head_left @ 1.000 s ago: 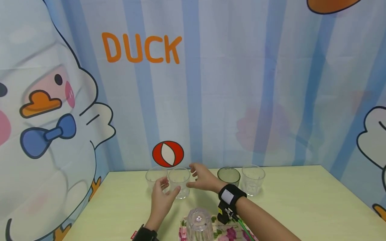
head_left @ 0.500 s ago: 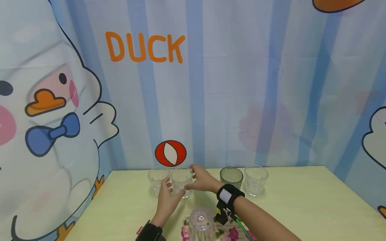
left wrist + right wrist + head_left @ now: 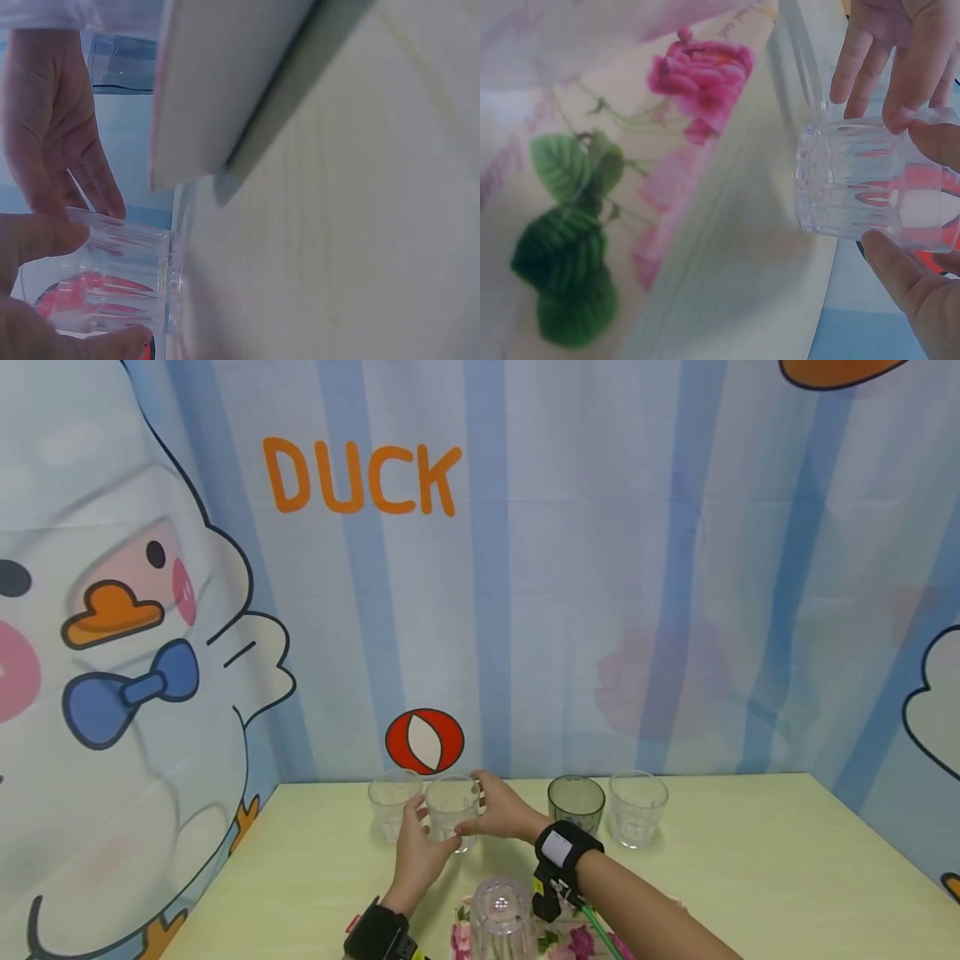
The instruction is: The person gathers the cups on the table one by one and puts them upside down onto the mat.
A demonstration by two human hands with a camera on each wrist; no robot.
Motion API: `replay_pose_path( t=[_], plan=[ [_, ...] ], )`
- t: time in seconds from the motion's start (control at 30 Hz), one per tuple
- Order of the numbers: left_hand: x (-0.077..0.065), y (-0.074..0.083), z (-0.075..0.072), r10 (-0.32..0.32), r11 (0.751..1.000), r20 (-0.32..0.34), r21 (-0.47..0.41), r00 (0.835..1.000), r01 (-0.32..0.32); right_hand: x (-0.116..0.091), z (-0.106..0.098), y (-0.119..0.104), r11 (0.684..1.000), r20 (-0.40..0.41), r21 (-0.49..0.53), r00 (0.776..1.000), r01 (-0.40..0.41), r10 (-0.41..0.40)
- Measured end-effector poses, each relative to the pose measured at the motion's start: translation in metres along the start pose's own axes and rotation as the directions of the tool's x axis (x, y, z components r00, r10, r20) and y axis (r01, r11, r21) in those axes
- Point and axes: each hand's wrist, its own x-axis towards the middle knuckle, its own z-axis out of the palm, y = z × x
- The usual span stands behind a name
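Both hands grip one clear drinking glass (image 3: pixel 453 810), upright at the back of the table. My left hand (image 3: pixel 422 852) holds its near left side, and my right hand (image 3: pixel 506 810) has thumb and fingers around its right side. In the left wrist view the left thumb and a finger pinch the ribbed wall of the glass (image 3: pixel 127 277). The right wrist view has right-hand fingers (image 3: pixel 892 262) on the same wall. Whether its base touches the table cannot be told. Another clear glass (image 3: pixel 393 797) stands just left of it.
Farther right stand a grey-green glass (image 3: pixel 576 797) and a clear glass (image 3: pixel 637 810). In front, an upside-down ribbed glass (image 3: pixel 502 918) sits on a flower-printed slab (image 3: pixel 577 941), close below the right wrist. A curtain printed with ducks (image 3: pixel 555 610) hangs behind the table (image 3: pixel 750 860).
My hands have closed in on the clear glass from both sides, the right hand moving left until its fingers meet it. The view has shifted slightly; the other glasses stay put.
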Motion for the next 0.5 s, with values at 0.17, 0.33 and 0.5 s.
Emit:
replay_pose_path(
  t=[0.17, 0.33, 0.5],
  plan=[
    [0.0016, -0.0012, 0.0025, 0.001, 1.000, -0.014, -0.015, 1.000, -0.002, 0.0006, 0.0040, 0.0018, 1.000, -0.030, -0.002, 0.999, 0.017, -0.017],
    [0.0019, -0.0034, 0.0036, 0.002, 0.999, -0.007, -0.039, 1.000, -0.002, -0.0003, 0.0052, 0.0021, 1.000, -0.045, 0.024, 0.999, 0.005, -0.004],
    [0.0027, -0.0054, 0.0036, 0.001, 0.997, 0.007, -0.079, 1.000, -0.001, -0.0014, 0.0055, 0.0009, 0.999, -0.050, 0.036, 0.999, 0.002, 0.000]
  ],
)
